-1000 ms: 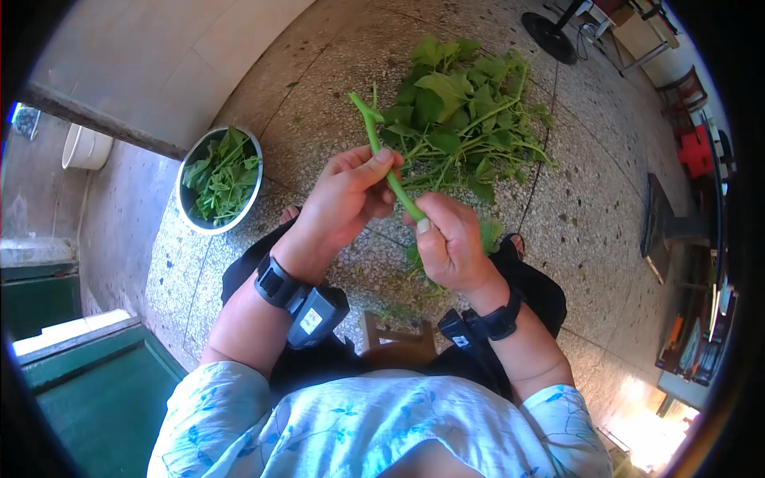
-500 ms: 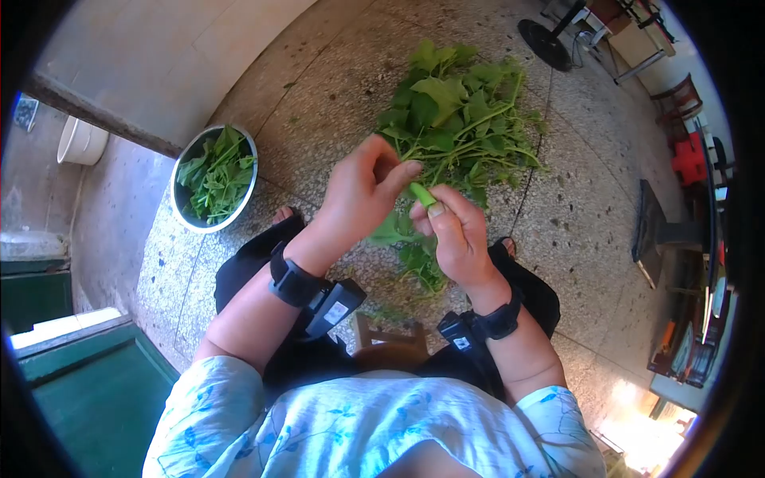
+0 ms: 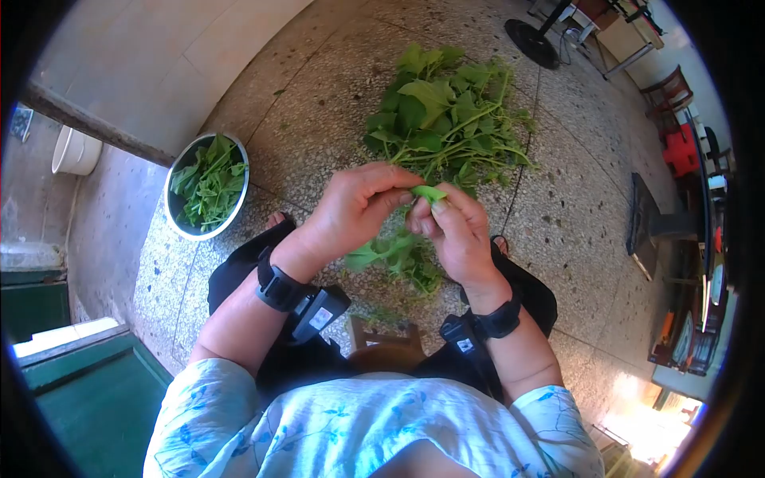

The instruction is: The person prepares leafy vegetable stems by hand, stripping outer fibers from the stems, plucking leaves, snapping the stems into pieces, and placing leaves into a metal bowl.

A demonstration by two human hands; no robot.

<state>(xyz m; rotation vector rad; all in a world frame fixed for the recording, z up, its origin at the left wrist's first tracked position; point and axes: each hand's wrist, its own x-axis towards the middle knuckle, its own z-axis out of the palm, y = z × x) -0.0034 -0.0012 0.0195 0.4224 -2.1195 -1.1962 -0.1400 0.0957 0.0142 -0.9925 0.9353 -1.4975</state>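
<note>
Between my hands is a short, bright green stem piece (image 3: 430,193), most of it covered by fingers. My right hand (image 3: 458,231) is closed around it, the thumb pressed along its side. The fingers of my left hand (image 3: 358,203) pinch at its left end. Just beyond them, a heap of leafy green vines (image 3: 446,119) lies on the floor. Below my hands, between my feet, is a smaller pile of loose leaves and stem scraps (image 3: 406,259).
A metal basin (image 3: 167,209) holding picked greens (image 3: 209,182) stands to the left on the speckled floor (image 3: 335,119). A small wooden stool (image 3: 390,346) is beneath me. A round black stand base (image 3: 532,44) and chairs (image 3: 668,92) are at the far right.
My left hand has come down beside the right, its fingertips now at the stem piece's end. The stem piece lies more level than before. The view has shifted slightly.
</note>
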